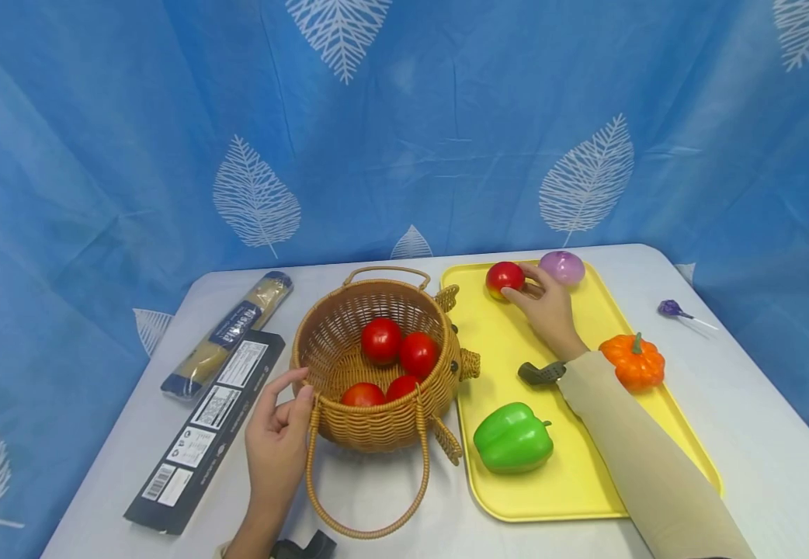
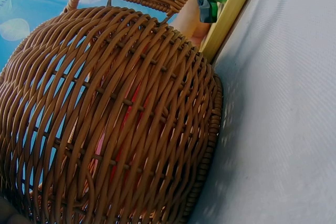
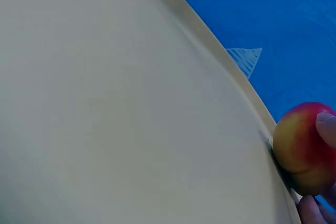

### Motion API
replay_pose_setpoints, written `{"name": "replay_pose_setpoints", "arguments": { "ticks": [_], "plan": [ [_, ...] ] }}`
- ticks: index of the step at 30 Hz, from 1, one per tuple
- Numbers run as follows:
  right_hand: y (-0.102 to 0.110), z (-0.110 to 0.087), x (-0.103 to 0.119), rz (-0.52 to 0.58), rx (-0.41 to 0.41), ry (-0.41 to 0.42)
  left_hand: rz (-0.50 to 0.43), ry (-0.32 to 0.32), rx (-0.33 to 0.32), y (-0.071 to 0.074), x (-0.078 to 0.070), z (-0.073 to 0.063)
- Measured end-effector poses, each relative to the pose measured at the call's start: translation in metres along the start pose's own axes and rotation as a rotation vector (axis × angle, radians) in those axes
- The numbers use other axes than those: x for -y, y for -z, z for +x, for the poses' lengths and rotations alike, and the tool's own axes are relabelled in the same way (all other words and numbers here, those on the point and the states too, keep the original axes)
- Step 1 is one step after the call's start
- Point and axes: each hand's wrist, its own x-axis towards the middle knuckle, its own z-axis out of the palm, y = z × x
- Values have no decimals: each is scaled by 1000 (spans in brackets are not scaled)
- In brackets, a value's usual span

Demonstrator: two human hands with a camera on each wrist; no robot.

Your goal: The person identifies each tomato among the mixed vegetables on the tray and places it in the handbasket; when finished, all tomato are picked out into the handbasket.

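Observation:
At the far edge of the yellow tray, my right hand holds a red and yellow peach between thumb and fingers. The right wrist view shows the peach close over the tray's rim, with the thumb on its side. My left hand pinches the near left rim of the wicker basket, by the base of its front handle. Several round red fruits lie inside the basket. Through the weave, the left wrist view shows some red behind the basket wall.
On the tray are a green bell pepper, an orange pumpkin and a purple rounded thing. A purple lollipop lies right of it. Left of the basket are a pasta packet and a long black box.

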Motion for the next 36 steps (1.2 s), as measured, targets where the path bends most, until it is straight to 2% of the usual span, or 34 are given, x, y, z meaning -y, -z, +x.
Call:
{"name": "replay_pose_setpoints", "arguments": {
  "ticks": [11, 20, 29, 36],
  "plan": [
    [-1, -1, -5, 35, 3, 5, 5, 3, 2, 0, 1, 0],
    [1, -1, 0, 61, 19, -13, -2, -7, 17, 1, 1, 0],
    [7, -3, 25, 119, 22, -33, -8, -8, 9, 0, 2, 0],
    [19, -9, 54, 3, -14, 7, 11, -15, 10, 0, -1, 0]
  ]
}}
